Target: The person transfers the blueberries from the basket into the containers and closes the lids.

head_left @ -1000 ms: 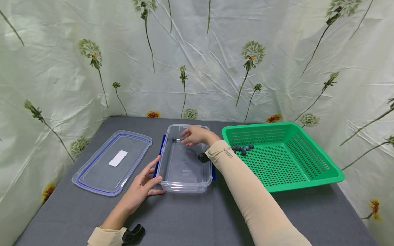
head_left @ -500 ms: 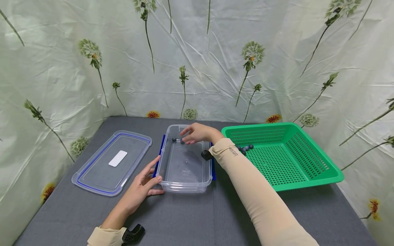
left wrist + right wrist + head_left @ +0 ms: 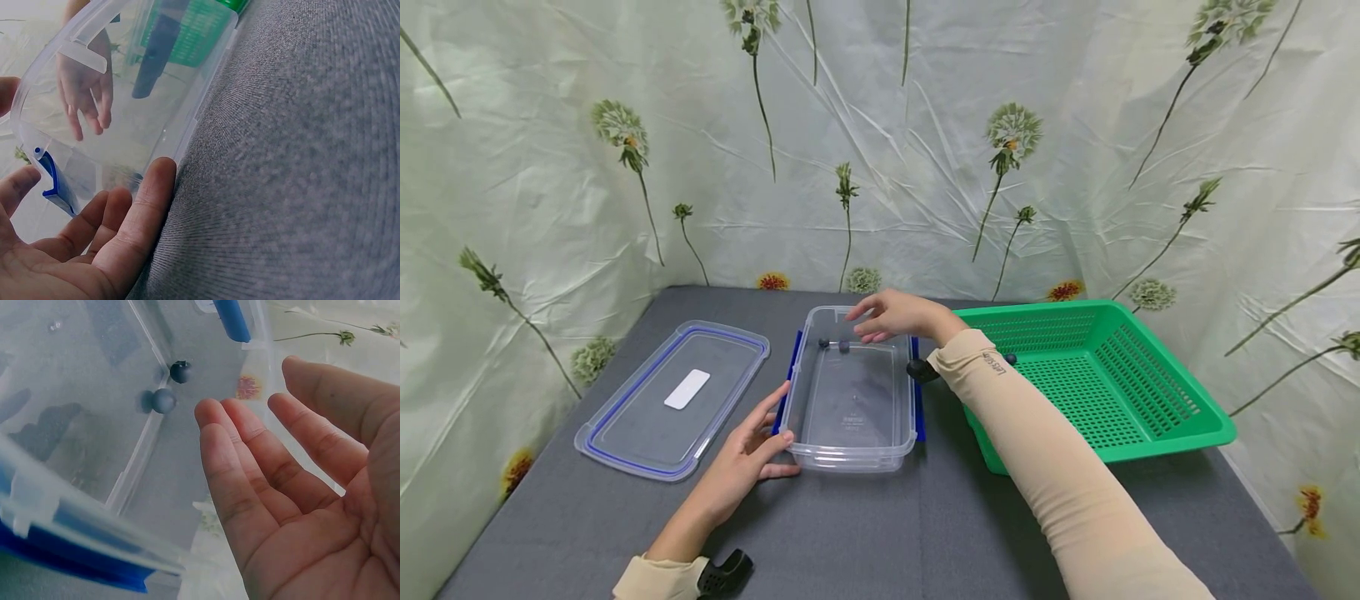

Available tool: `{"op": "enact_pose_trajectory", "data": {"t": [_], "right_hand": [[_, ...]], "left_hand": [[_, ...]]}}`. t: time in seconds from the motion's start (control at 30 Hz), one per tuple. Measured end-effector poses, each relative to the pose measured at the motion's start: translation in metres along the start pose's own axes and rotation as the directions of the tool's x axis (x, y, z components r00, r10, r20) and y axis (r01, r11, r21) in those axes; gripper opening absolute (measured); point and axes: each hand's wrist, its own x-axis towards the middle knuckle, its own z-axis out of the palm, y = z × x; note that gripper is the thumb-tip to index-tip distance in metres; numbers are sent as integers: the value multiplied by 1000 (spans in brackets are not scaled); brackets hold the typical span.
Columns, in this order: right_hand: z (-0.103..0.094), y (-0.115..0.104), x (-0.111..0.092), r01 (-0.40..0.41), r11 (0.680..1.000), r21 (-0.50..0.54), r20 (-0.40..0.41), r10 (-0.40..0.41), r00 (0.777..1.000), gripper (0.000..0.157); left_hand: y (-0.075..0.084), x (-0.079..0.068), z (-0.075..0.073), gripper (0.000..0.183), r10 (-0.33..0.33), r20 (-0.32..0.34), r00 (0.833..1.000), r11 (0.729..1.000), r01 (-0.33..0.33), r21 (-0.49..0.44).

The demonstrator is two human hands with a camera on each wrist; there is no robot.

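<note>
Right hand (image 3: 902, 315), empty, fingers parted, hovers over the far end of the clip-lock box (image 3: 853, 400) in head view; in left wrist view the left hand (image 3: 81, 269), fingers relaxed, braces its wall; in right wrist view two blueberries (image 3: 164, 400) lie inside, where low releases should limit bouncing.

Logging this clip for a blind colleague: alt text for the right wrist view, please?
An open right hand, holding nothing, hovers above a clear plastic container. Inside it, two blueberries sit close together; blue latches show on two sides.

Three visible berries (image 3: 844, 347), one box (image 3: 850, 396), lid (image 3: 658, 421), basket (image 3: 1112, 396)
</note>
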Motion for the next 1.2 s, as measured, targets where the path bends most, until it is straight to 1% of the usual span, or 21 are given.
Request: {"op": "enact_pose_trajectory", "data": {"t": [0.13, 0.27, 0.43, 0.7, 1.03, 1.2], "right_hand": [[-7, 4, -7, 24, 999, 26, 5, -25, 1000, 47], [-13, 10, -15, 46, 997, 57, -15, -45, 999, 46], [-21, 17, -25, 51, 997, 63, -48, -48, 998, 48], [-37, 28, -42, 86, 994, 71, -82, -80, 993, 47], [-60, 46, -70, 64, 994, 83, -141, -52, 989, 45], [-71, 56, -80, 75, 994, 74, -173, -61, 983, 44]], "left_hand": [[0, 0, 0, 71, 3, -3, 1000, 1000, -3, 4], [-1, 0, 0, 71, 2, 1, 1000, 1000, -2, 1], [-2, 0, 0, 71, 2, 3, 1000, 1000, -2, -4], [-2, 1, 0, 72, 1, 4, 1000, 1000, -1, -3], [-2, 0, 0, 71, -2, 3, 1000, 1000, 2, 3], [-2, 0, 0, 72, 3, 2, 1000, 1000, -3, 1]]}}
